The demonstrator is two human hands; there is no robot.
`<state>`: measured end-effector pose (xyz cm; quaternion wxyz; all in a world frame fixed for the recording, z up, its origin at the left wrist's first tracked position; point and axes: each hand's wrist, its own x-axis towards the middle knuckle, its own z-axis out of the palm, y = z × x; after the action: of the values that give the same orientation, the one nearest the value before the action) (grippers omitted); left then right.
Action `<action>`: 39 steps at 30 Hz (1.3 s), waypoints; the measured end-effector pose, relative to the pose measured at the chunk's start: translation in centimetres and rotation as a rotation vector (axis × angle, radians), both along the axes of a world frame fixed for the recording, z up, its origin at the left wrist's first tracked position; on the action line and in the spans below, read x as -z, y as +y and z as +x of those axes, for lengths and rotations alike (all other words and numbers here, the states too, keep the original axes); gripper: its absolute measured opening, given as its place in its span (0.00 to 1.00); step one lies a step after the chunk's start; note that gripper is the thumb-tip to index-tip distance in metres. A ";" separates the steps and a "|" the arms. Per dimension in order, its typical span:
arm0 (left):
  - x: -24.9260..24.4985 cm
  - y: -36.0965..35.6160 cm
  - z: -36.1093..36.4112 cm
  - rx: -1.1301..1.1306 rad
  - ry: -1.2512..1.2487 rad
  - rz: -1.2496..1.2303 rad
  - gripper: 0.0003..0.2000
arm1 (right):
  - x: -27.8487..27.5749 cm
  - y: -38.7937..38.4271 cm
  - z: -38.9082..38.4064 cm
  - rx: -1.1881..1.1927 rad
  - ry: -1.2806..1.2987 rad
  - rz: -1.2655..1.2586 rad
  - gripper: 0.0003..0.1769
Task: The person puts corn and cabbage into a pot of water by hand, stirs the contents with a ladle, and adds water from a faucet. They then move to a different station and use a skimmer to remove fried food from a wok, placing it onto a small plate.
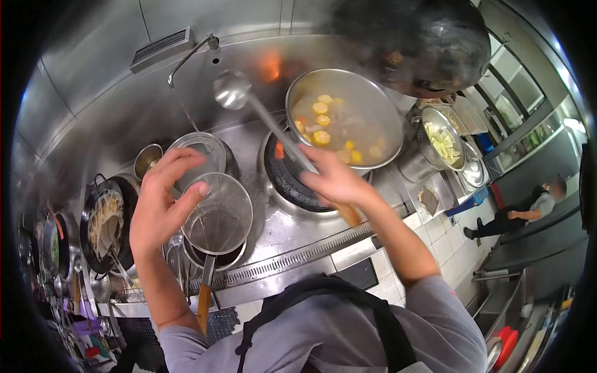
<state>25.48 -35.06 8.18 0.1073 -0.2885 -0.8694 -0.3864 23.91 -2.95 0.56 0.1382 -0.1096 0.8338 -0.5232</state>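
My right hand (333,177) is wrapped round a long steel ladle (280,132) with a wooden handle end. The ladle's bowl points up and left, over the stove. My left hand (163,202) is raised with fingers and thumb apart, holding nothing. Just beside its thumb, a round mesh strainer (219,217) with a wooden handle rests over a pot. Behind that hand stands a round metal container (217,152). Beyond my right hand, a large steel basin (380,102) holds steaming liquid with corn pieces (321,121), next to a dark burner ring (289,186).
A blackened wok (435,53) looms at upper right. Chopped pale vegetables (443,143) sit in a colander above a steel pot (418,168). Water runs from a wall tap (189,59). At left is a pan of noodle-like food (106,214). Another person (535,208) is at far right.
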 end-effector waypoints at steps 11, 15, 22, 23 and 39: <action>0.9 -5.0 2.1 -0.132 -0.019 -0.033 0.17 | 12.8 -13.8 -14.5 -0.066 -1.011 -1.036 0.09; 2.0 -6.8 1.9 -0.119 0.042 -0.020 0.17 | 10.8 -15.0 -14.1 0.046 -1.102 -0.964 0.11; 1.3 -6.5 1.2 -0.169 -0.032 0.016 0.16 | 11.0 -15.5 -14.5 0.006 -1.080 -0.986 0.10; 1.4 -6.4 1.0 -0.172 -0.025 0.019 0.15 | 11.0 -15.6 -14.0 -0.041 -0.960 -0.964 0.10; 2.9 -5.7 -3.1 -0.117 0.118 -0.048 0.16 | 13.7 -13.9 -15.7 -0.250 -1.033 -1.065 0.11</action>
<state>22.34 -40.77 5.30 0.1739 -0.2618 -0.8860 -0.3410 8.17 -16.83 -13.17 0.4984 0.0039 0.2782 -0.8211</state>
